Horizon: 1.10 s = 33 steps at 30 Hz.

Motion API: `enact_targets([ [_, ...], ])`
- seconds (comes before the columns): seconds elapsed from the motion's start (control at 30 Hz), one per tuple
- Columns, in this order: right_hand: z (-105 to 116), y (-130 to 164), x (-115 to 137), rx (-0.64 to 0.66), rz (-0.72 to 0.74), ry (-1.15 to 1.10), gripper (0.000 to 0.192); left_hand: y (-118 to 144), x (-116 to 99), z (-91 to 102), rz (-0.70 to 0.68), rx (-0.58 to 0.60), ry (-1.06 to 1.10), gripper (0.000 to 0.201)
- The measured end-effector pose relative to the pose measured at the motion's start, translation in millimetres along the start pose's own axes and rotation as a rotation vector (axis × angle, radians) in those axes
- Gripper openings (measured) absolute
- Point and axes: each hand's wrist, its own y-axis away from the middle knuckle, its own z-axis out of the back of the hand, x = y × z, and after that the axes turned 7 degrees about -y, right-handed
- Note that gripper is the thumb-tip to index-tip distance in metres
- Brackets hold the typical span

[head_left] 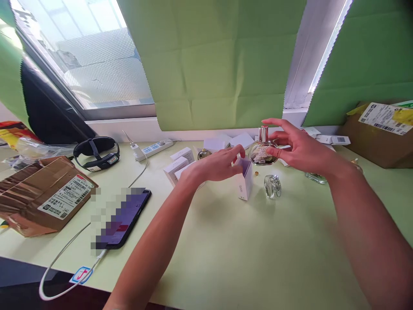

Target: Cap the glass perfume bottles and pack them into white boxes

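Observation:
My right hand [298, 148] holds a round glass perfume bottle [262, 151] with a silver neck, lifted just above the table. My left hand [219, 165] grips the open top of a small white upright box [245, 183], directly left of and below the bottle. A clear glass cap [272, 186] stands on the table right of the box, and a tiny gold piece [256, 173] lies behind it. Several more small white boxes [180, 163] lie behind my left hand, with a gold-topped round bottle [204, 153] among them.
A phone [124, 217] on a white cable lies at the left front, beside a brown parcel [38, 198]. A black strap device [97, 153] and a white power strip [155, 148] sit near the window. Another cardboard box [377, 133] stands far right; a flat glass bottle [316, 177] lies under my right wrist.

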Motion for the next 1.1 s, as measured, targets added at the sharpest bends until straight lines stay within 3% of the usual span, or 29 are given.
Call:
enact_targets([
  [0.2,-7.6,2.0,11.1,0.047,0.071,-0.065,0.06,-2.6,7.6,-2.9,-0.074,-0.008,-0.1,0.026],
  [0.37,-12.9,0.0,13.7,0.073,0.114,-0.118,0.056,-8.2,14.3,-8.4,-0.114,-0.125,-0.115,0.018],
  [0.6,-14.5,-2.4,7.6,0.068,0.104,-0.126,0.06,-11.0,16.9,-3.4,-0.16,-0.241,-0.104,0.025],
  [0.77,-13.4,-0.8,10.5,0.154,0.061,-0.093,0.058,-8.9,22.2,-0.3,-0.171,-0.16,-0.038,0.016],
  [1.1,-9.6,4.2,20.9,0.231,0.055,-0.087,0.061,-1.9,31.1,2.1,-0.117,0.057,0.034,0.029],
])
